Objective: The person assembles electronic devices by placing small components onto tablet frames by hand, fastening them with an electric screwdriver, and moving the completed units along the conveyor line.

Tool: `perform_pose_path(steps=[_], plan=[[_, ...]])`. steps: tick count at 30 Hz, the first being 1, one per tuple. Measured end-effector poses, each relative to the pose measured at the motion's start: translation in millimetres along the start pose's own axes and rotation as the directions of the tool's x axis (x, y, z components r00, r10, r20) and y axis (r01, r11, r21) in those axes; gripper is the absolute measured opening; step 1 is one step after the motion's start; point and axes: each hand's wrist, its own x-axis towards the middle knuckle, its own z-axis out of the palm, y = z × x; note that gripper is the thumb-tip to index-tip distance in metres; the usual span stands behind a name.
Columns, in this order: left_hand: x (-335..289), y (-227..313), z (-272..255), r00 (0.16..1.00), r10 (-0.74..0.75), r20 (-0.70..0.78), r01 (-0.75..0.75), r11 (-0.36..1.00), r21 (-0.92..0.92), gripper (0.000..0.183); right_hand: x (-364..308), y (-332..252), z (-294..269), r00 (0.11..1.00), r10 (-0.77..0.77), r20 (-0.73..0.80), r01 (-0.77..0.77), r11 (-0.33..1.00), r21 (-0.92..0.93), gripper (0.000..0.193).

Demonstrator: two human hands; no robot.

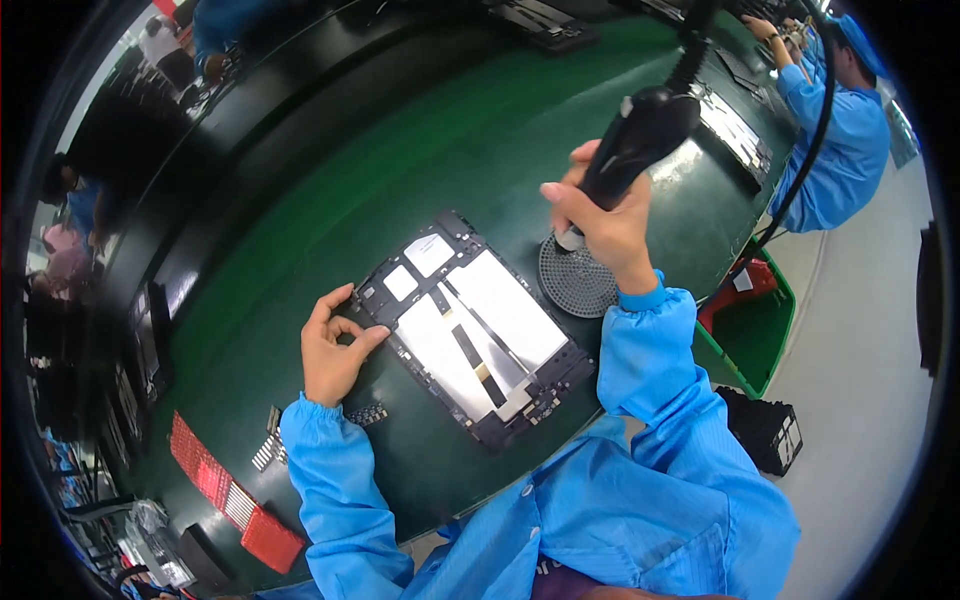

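Over there the right hand (612,228) is wrapped round a black driver (640,140), whose lower end is at the far edge of a grey disc (580,285) full of small holes. The left hand (332,352) is curled, thumb and forefinger at the left edge of the opened tablet (518,310), though I can't tell whether they pinch it. The tablet lies flat on the green worktop (250,270), just left of the disc, with a red pouch (272,540) nearer the left sleeve (335,480).

No text can be read, since the faint print on the white label (430,256) of the opened tablet (472,330) is shown too small.
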Motion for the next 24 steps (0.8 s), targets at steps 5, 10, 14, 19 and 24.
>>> perform_pose_path(steps=[5,10,14,19,24], plan=[[0,4,1,1.000,-0.014,-0.001,0.014,1.000,-0.013,0.061,6,6,2,0.998,0.023,0.064,-0.022,1.000,-0.015,0.036],[0,1,0,1.000,0.009,-0.010,-0.009,1.000,-0.029,0.062,5,10,3,0.996,0.043,0.082,-0.042,0.999,-0.021,0.035],[0,3,1,1.000,-0.010,-0.004,0.010,1.000,-0.028,0.062,4,15,4,0.995,0.036,0.094,-0.035,0.999,-0.012,0.035],[1,1,0,1.000,-0.013,0.003,0.013,0.999,-0.041,0.062,4,16,4,0.995,0.008,0.104,-0.004,0.999,-0.042,0.035],[2,-5,-4,1.000,0.003,0.010,-0.002,0.999,-0.046,0.061,2,12,9,0.996,0.000,0.092,0.004,0.999,-0.042,0.035]])
